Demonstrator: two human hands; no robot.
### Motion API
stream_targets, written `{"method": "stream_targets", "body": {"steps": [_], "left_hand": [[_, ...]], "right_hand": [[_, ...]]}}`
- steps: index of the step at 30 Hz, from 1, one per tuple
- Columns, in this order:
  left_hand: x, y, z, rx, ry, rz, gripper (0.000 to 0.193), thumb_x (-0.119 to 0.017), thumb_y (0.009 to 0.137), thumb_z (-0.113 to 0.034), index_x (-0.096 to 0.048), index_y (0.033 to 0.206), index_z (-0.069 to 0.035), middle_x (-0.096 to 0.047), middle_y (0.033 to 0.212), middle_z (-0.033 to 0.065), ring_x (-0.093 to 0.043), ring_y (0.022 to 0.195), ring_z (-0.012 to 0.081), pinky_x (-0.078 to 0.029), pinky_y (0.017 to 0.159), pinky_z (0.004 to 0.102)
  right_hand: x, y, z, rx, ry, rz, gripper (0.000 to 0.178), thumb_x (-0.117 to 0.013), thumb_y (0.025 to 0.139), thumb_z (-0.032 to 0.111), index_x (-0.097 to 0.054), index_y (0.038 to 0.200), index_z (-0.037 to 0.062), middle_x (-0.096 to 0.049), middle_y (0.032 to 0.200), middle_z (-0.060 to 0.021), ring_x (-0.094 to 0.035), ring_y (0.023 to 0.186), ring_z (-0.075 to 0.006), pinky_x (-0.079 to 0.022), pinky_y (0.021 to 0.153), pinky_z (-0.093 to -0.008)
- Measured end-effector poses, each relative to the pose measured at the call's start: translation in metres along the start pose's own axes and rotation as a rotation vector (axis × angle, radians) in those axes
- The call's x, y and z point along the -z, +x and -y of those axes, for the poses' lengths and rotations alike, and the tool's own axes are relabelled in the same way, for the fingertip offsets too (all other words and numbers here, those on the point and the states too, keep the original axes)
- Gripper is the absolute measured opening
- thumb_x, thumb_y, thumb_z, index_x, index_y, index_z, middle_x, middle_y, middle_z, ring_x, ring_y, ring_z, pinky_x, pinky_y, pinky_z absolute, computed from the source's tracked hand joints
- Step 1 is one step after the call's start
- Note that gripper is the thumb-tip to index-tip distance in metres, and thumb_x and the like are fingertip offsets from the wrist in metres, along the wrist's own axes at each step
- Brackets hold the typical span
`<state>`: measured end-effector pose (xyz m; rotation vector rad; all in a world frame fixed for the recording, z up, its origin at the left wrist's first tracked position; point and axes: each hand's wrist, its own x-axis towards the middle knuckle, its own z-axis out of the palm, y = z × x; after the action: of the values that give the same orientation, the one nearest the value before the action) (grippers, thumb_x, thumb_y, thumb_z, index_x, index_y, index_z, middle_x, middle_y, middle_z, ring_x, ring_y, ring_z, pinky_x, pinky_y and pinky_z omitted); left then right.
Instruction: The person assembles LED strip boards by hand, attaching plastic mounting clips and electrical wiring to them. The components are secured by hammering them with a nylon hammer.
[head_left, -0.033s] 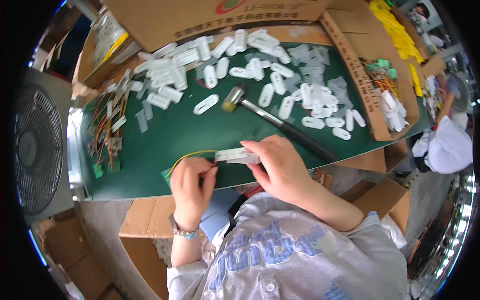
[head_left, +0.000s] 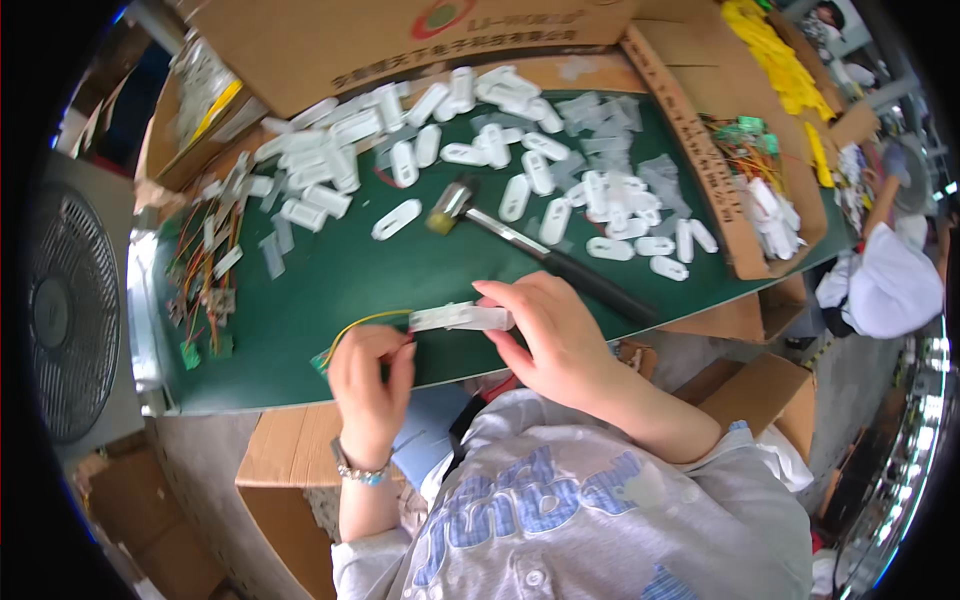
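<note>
Between the fingertips of my right hand (head_left: 545,325) is a white plastic housing (head_left: 455,317), held roughly level above the near edge of the green table. My left hand (head_left: 368,375) is closed at the housing's left end, its thumb and fingers pinching the wires there. A yellow wire (head_left: 365,319) arcs from that end over the left hand to a small green circuit board (head_left: 320,362), partly hidden by the hand. Beyond my hands lies a mallet (head_left: 545,248) with a black handle and a yellowish head face.
White oval covers and housings (head_left: 330,160) are heaped at the back. Wired circuit boards (head_left: 215,255) lie at the left, clear plastic pieces (head_left: 610,125) back right. A carton (head_left: 690,160) holds more parts. A fan (head_left: 75,300) stands left; another person (head_left: 880,280) is far right.
The view has shifted slightly, so the table's contents sit a little further left. The housing appears slightly turned in my right fingers; both hands keep their grip.
</note>
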<state>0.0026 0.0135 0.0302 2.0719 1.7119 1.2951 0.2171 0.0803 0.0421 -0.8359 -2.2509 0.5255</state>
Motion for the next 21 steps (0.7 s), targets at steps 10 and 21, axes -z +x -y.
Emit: {"method": "stream_targets", "body": {"steps": [10,21], "left_hand": [[-0.007,-0.014,0.015,0.226,-0.175,0.031,0.007,-0.05,0.099,0.0,-0.048,0.093,-0.001,-0.062,0.085,0.0089,-0.047,0.062,0.013,-0.039,0.058,0.0275],[-0.01,-0.017,0.02,0.255,-0.135,0.07,0.006,-0.05,0.1,0.0,-0.049,0.094,-0.001,-0.062,0.084,0.008,-0.049,0.064,0.0119,-0.041,0.061,0.0262]], "right_hand": [[0.08,-0.017,-0.037,-0.591,1.156,-0.318,0.04,-0.059,0.099,0.008,-0.05,0.137,-0.001,-0.063,0.127,-0.0163,-0.061,0.112,-0.0185,-0.047,0.085,-0.0277],[0.104,-0.079,-0.052,-0.446,1.588,-0.139,0.055,-0.071,0.092,0.022,-0.051,0.137,-0.0022,-0.065,0.105,-0.0118,-0.057,0.084,-0.0207,-0.045,0.073,-0.0335]]}}
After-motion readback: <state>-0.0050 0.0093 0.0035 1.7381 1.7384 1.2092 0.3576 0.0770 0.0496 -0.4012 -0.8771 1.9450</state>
